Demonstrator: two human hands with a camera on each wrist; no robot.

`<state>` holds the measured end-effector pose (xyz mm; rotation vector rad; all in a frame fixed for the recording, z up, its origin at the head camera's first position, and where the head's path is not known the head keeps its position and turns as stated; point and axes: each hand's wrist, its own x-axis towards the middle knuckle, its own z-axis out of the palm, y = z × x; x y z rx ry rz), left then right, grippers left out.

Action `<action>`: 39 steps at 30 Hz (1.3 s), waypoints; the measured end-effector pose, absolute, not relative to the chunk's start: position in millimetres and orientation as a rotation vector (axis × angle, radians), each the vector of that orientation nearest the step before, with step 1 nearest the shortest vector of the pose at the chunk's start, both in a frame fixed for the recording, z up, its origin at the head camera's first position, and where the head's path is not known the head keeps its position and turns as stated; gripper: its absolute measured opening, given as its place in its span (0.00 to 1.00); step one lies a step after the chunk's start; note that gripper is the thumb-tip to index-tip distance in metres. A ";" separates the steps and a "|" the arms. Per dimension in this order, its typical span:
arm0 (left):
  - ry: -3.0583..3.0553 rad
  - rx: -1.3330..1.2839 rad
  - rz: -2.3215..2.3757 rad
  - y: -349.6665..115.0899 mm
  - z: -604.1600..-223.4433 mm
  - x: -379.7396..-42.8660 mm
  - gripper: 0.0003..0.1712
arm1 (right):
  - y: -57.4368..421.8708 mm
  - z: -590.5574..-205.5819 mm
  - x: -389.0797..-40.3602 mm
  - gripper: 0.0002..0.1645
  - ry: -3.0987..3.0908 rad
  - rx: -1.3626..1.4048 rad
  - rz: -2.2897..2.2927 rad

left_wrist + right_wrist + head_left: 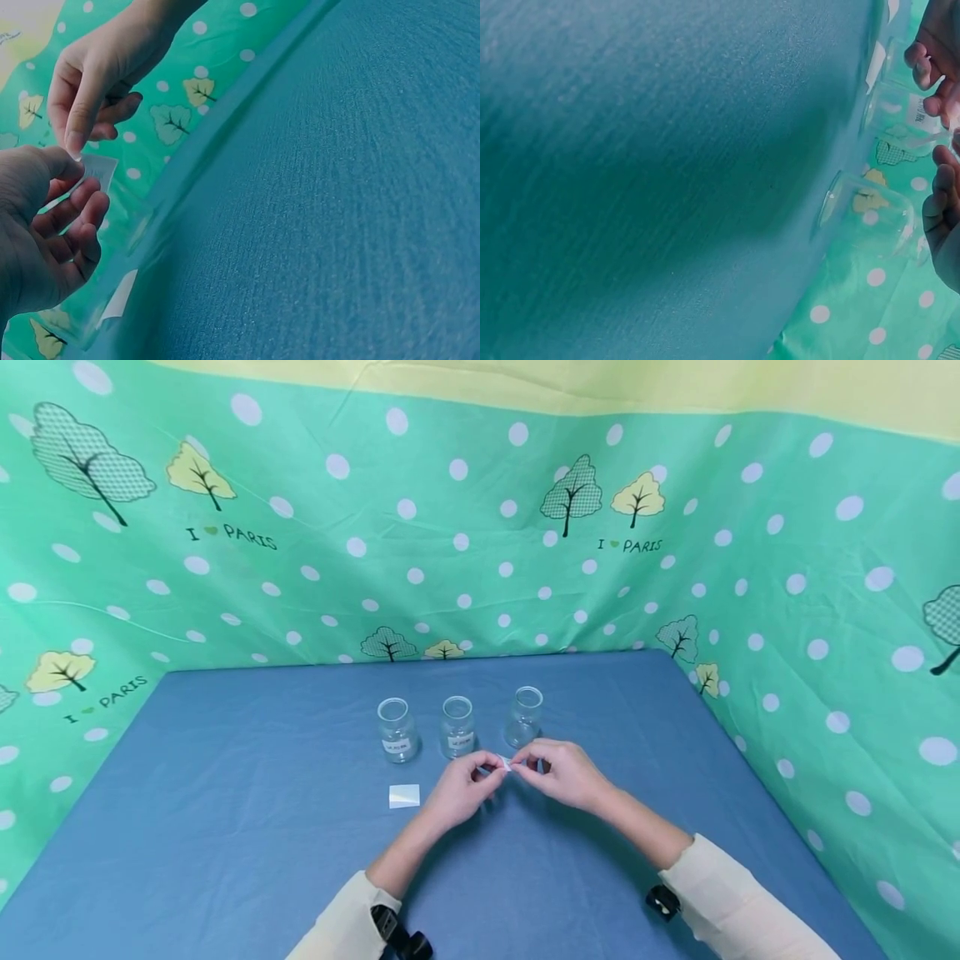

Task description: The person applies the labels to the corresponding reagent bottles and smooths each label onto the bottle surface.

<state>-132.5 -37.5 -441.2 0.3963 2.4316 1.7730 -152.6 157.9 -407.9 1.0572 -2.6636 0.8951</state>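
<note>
My left hand (459,791) and right hand (567,774) meet over the table, fingertips almost touching. Between them is a small white label (101,172) with faint print, its edges pinched by the thumb and finger of each hand. Just behind the right hand stands a clear glass jar (523,720) with no label visible on it. Farther left, a middle jar (457,720) and a left jar (394,727) each bear a white printed label low on the front. Much of the held label is hidden by fingers in the head view.
A white rectangular slip (404,796) lies flat on the blue tablecloth (247,810), left of the left hand. Behind and to the sides hangs a green dotted curtain (427,518). A black wrist camera (663,902) sits at the right cuff.
</note>
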 end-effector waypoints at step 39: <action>2.450 0.320 1.786 -39.2 -442.0 -135.4 0.07 | 162.7 -412.0 -164.4 0.03 -2.586 0.783 1.314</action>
